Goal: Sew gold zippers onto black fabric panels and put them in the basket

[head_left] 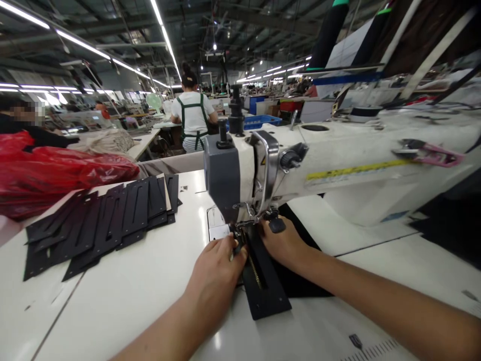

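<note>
A black panel (265, 296) with a long slot lies under the needle area of a white sewing machine (259, 175). A zipper with gold-coloured teeth (254, 265) shows in the slot. My left hand (216, 273) is closed at the panel's left edge, thumb and fingers pinching beside the presser foot. On the panel's other side, my right hand (285, 243) rests over the black material, close to the needle area. Its fingers are mostly hidden behind the machine's parts. A larger black piece (302, 281) spreads beneath my right wrist.
Overlapping black slotted panels (108, 220) lie on the white table (131, 311) to the left. Behind them is a red plastic bag (56, 165). Pink-handled snips (438, 153) and a yellow measuring tape (356, 169) sit on the machine arm. A person (193, 115) works further back.
</note>
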Motion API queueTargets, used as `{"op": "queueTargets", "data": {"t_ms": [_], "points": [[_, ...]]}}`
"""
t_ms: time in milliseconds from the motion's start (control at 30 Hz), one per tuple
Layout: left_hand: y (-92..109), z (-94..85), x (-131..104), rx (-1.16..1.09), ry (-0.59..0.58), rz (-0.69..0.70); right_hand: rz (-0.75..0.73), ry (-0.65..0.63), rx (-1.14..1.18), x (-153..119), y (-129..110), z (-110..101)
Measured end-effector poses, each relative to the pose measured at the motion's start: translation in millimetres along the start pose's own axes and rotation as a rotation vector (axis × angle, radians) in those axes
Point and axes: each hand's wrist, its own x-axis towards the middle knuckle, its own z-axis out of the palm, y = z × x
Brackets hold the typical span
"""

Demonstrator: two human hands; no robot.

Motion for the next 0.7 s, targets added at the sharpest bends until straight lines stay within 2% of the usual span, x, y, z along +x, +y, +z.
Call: {"op": "queueTargets", "data": {"t_ms": [67, 200, 267, 433, 600, 700], "points": [[0.9, -0.2, -1.9, -0.022, -0.008, -0.026, -0.098, 0.022, 0.067, -21.4, -2.9, -9.5], [2.3, -2.5, -4.7, -0.077, -0.003, -0.053, -0.549, 0.175, 0.211, -70.7, -8.9, -20.9], [1.8, -4.2, -4.6, -0.077, 0.008, -0.045, -0.687, 0.252, 0.156, -85.3, -11.2, -19.0], [2.1, -7.7, -6.1, -0.027, 0.035, -0.017, -0.820, 0.430, -0.073, -89.3, -16.4, -6.7], [13.0, -8.8, -17.0, 0.023, 0.101, 0.124, -0.822, 0.438, -0.006, -87.8, -20.9, -2.0], [19.1, -9.4, -20.1, 0.047, 0.137, 0.148, -0.785, 0.469, 0.042, -88.3, -21.3, 1.2]]}}
